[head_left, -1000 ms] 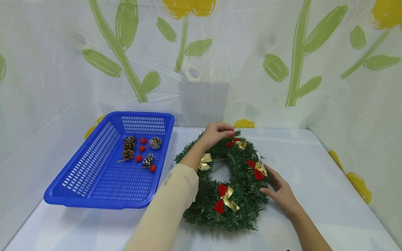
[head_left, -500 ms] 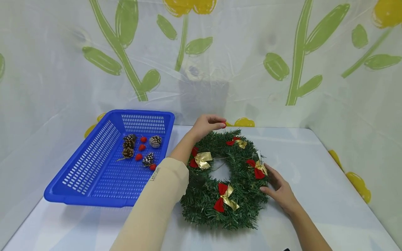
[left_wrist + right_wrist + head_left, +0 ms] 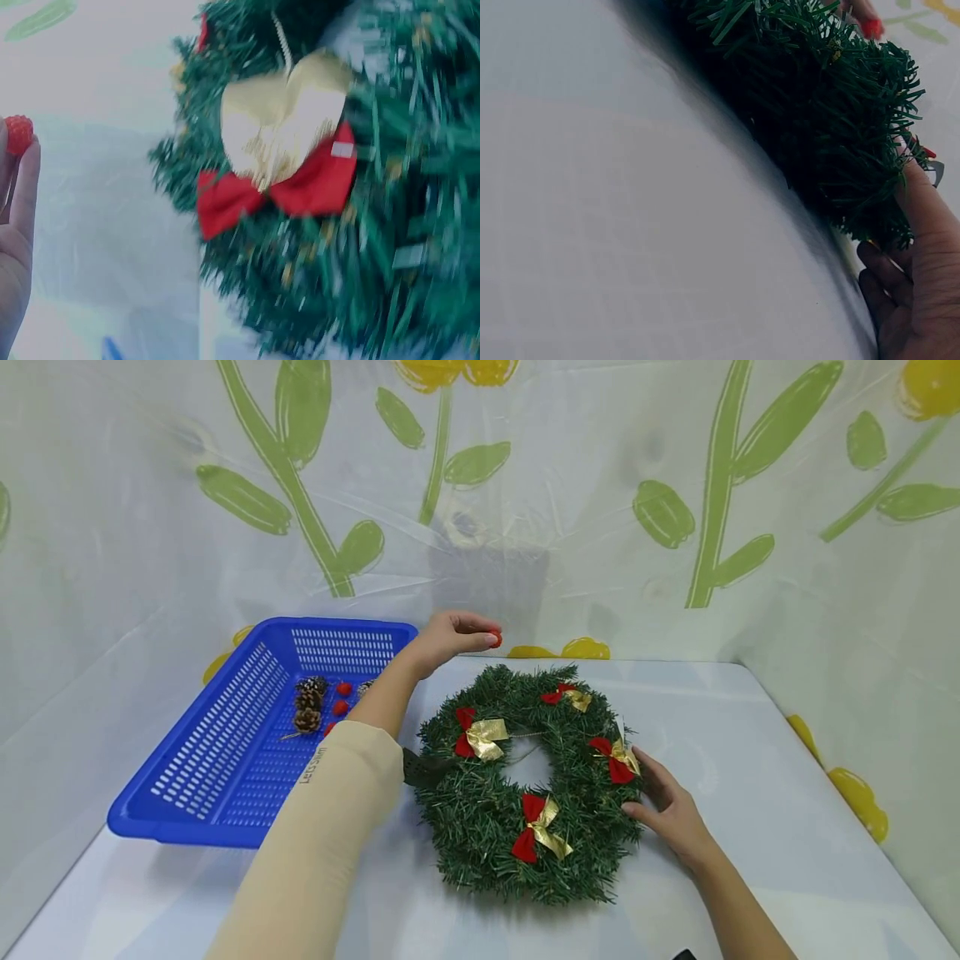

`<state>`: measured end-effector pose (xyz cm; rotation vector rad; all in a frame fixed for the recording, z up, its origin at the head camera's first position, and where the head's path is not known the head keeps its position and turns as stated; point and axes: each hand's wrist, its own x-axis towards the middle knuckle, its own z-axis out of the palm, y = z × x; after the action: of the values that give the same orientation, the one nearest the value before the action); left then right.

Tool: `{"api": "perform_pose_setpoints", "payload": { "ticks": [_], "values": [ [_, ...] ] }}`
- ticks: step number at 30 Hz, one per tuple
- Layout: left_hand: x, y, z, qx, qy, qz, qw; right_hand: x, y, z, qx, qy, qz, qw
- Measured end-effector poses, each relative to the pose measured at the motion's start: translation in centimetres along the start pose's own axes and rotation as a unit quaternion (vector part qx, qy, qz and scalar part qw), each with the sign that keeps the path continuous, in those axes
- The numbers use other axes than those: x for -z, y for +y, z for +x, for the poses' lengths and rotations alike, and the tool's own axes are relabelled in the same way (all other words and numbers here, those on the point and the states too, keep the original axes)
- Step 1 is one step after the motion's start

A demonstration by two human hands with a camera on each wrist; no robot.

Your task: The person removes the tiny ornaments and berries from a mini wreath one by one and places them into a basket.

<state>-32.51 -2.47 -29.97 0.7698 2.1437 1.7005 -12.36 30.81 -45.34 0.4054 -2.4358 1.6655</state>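
In the head view, my left hand [image 3: 448,641] is raised beyond the far left of a green Christmas wreath [image 3: 468,814]. Its thumb and fingers pinch a small red berry [image 3: 494,639], which looks bumpy like a raspberry in the left wrist view. The wreath lies flat on the table and carries several red and gold bows [image 3: 480,737]. At the wreath's right edge, my right hand [image 3: 675,822] grips the greenery, close to one bow [image 3: 617,761]. The right wrist view shows the thumb [image 3: 926,202] against the branches and curled fingers lower down.
Left of the wreath stands a blue plastic basket [image 3: 198,833] holding pine cones [image 3: 307,720] and red berries [image 3: 341,707]; my left forearm hides part of it. A flower-printed sheet [image 3: 585,527] rises behind the white table [image 3: 765,760].
My left hand has lifted from the wreath's far edge and moved left and away with the berry, uncovering the left bow. The right hand and wreath have stayed in place.
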Motion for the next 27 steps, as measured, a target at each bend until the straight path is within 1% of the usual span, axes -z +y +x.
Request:
{"api": "perform_pose_setpoints", "payload": {
  "ticks": [4,7,12,15,20,24,27],
  "values": [
    [1.7,0.5,-0.9,0.009,-0.002,0.018,0.9998,0.0,0.0,0.1,0.000,0.001,0.002,1.0000],
    [2.9,0.8,-1.5,0.010,-0.005,0.022,0.9997,0.1,0.0,0.2,0.000,0.002,0.001,1.0000],
    [4.6,1.3,-2.7,0.011,-0.012,0.047,0.9987,0.2,0.1,0.2,-0.001,0.005,-0.003,1.0000],
    [5.3,1.6,-3.6,0.014,-0.020,0.057,0.9981,0.2,0.1,0.2,-0.007,0.006,-0.008,0.9999],
    [6.5,1.7,-5.3,0.031,-0.032,0.067,0.9967,0.2,0.0,0.2,-0.013,0.006,-0.012,0.9998],
    [7.5,1.5,-6.7,0.045,-0.037,0.086,0.9946,0.3,0.0,0.1,-0.010,0.005,-0.009,0.9999],
    [8.2,1.3,-7.8,0.050,-0.038,0.105,0.9925,0.3,-0.1,0.1,-0.009,0.005,-0.008,0.9999]
  ]
}}
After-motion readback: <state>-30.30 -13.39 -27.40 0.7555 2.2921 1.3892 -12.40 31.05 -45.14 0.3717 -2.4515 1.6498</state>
